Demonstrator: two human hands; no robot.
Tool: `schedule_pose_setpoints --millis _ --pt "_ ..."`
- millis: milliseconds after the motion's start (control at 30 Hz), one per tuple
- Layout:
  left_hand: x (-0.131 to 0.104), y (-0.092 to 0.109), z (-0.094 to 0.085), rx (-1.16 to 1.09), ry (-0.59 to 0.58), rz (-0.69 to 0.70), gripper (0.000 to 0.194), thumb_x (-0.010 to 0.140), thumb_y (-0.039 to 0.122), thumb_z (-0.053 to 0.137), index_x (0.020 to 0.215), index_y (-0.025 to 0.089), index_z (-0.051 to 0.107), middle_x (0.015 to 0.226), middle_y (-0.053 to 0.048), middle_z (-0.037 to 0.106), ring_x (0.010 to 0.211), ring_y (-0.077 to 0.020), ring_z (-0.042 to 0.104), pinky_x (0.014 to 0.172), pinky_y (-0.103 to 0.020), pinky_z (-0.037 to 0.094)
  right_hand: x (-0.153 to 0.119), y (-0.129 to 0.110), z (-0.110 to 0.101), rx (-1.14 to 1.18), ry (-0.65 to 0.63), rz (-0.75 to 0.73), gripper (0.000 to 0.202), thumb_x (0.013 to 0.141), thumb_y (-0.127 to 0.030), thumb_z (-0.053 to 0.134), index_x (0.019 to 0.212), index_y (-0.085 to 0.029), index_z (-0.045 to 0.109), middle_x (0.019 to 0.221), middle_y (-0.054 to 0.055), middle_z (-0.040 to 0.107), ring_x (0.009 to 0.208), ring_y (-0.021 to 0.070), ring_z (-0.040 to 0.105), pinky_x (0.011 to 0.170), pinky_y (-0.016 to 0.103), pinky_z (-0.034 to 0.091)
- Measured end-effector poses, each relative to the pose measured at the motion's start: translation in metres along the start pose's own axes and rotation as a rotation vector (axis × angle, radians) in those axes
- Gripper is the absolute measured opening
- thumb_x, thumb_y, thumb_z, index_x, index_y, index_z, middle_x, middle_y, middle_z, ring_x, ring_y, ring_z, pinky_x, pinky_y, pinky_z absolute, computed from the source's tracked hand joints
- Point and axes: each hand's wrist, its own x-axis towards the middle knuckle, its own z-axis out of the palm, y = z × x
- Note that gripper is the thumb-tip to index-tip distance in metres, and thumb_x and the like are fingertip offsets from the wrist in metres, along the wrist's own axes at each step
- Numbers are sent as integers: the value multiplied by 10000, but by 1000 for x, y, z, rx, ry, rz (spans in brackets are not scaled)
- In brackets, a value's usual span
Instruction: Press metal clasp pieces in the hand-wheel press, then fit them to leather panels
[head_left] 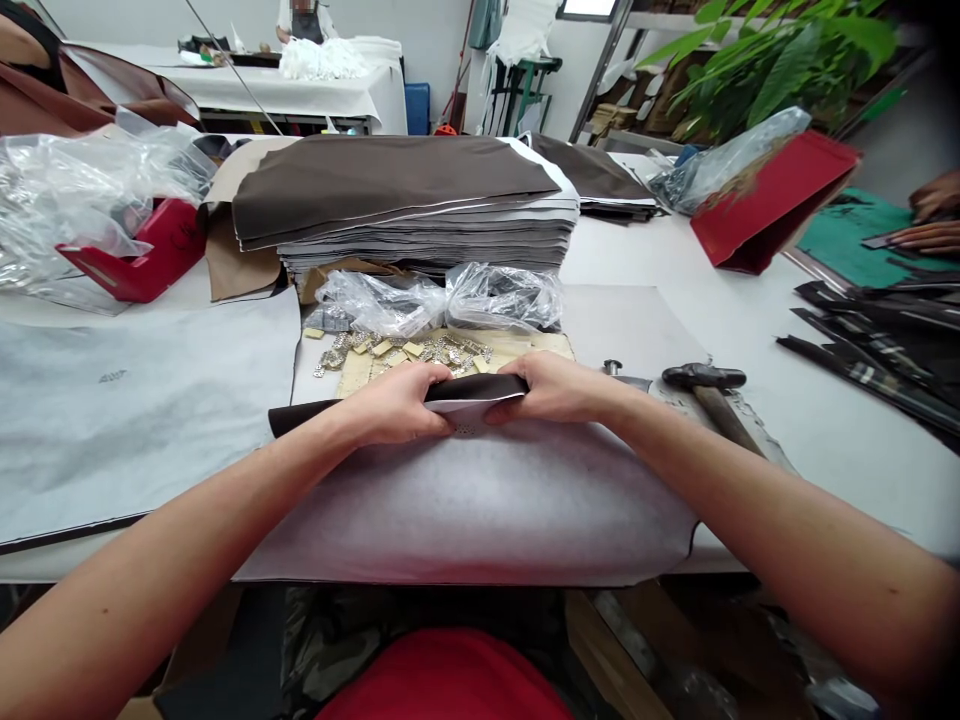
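Note:
A large leather sheet (pixel 480 510), pale grey on its back and dark brown on its face, lies at the table's front edge. Its far edge is curled up between my two hands. My left hand (pixel 405 402) pinches that edge, thumb on the pale side. My right hand (pixel 551 388) grips the same edge a little to the right. Between them a small cluster of holes or marks shows on the pale back. Just beyond lie small silvery metal pieces (pixel 450 350) and yellowish tabs on a cream board (pixel 536 345). The fingertips behind the fold are hidden.
A hammer (pixel 705 378) lies right of my right hand, near a small metal tool (pixel 613 368). Behind stands a tall stack of brown sheets (pixel 390 190) with plastic bags (pixel 502 295) in front. Another sheet (pixel 150 400) lies left. A co-worker's hand (pixel 930 235) shows far right.

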Motion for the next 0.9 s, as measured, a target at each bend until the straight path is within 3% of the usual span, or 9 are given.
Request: schedule_pose_setpoints --millis 167,467,900 --pt "0 1 0 -20 -4 -8 262 660 283 696 908 214 648 851 5 680 787 -206 617 608 -270 390 -2 -2 1 1 -4 8 419 726 -569 700 888 -187 757 734 -12 662 702 191 612 578 249 366" --pt "-3 4 -3 -100 -62 -11 321 679 288 678 992 217 680 887 3 695 801 -207 634 625 -276 409 0 -2 0 11 -9 19 371 724 -528 722 896 -201 756 761 -17 682 728 199 626 589 249 381" --pt "-2 3 -1 9 -31 1 274 677 318 692 934 224 681 862 -5 694 775 -210 617 614 -280 392 0 -3 2 -7 -3 3 335 724 -502 726 860 -197 753 728 -24 665 705 192 609 607 249 374"
